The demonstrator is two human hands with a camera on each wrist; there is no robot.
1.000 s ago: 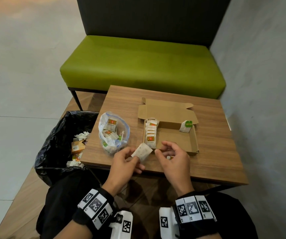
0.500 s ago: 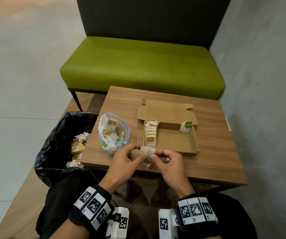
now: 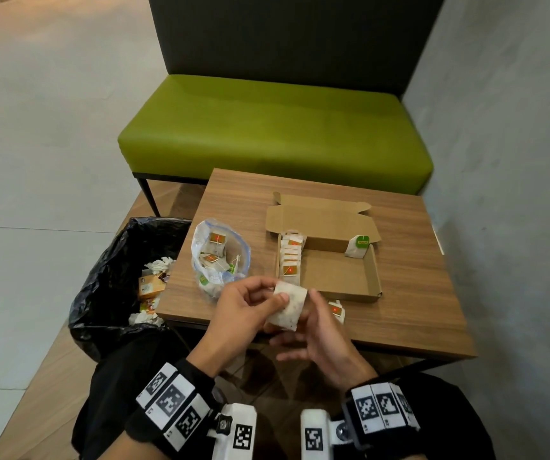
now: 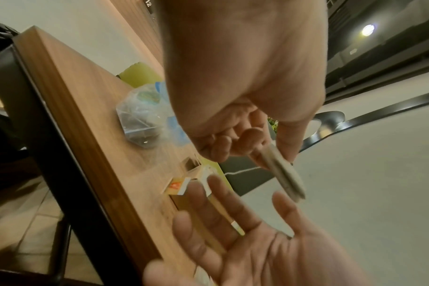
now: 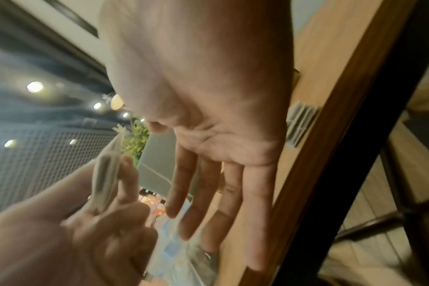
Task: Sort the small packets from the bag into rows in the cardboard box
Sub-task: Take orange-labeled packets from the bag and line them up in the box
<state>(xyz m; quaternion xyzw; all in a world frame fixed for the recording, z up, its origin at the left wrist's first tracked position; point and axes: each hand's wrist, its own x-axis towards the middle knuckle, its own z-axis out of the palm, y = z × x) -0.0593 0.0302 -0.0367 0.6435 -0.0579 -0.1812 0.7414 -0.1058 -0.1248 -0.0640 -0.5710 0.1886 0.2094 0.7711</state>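
My left hand (image 3: pixel 275 298) pinches a white packet (image 3: pixel 289 307) between thumb and fingers, just above the table's near edge. In the left wrist view the packet (image 4: pixel 283 175) shows edge-on, sticking out of the left hand (image 4: pixel 265 147). My right hand (image 3: pixel 303 336) lies open under and behind the packet, fingers straight and palm up (image 5: pixel 208 193). The cardboard box (image 3: pixel 371 277) lies open on the table. A row of red-tagged packets (image 3: pixel 290 257) fills its left side, and one green-tagged packet (image 3: pixel 359 246) leans in its far right corner. The clear plastic bag (image 3: pixel 220 257) of packets sits left of the box.
A loose red-tagged packet (image 3: pixel 336 310) lies on the wooden table (image 3: pixel 416 293) in front of the box, by my right hand. A black bin bag (image 3: pixel 114 260) with rubbish stands left of the table. A green bench (image 3: pixel 276 134) is behind, a grey wall to the right.
Half a second ago both hands pinched the packet at the table edge. The right hand has let go and opened beneath it; the left hand alone holds it, slightly raised.
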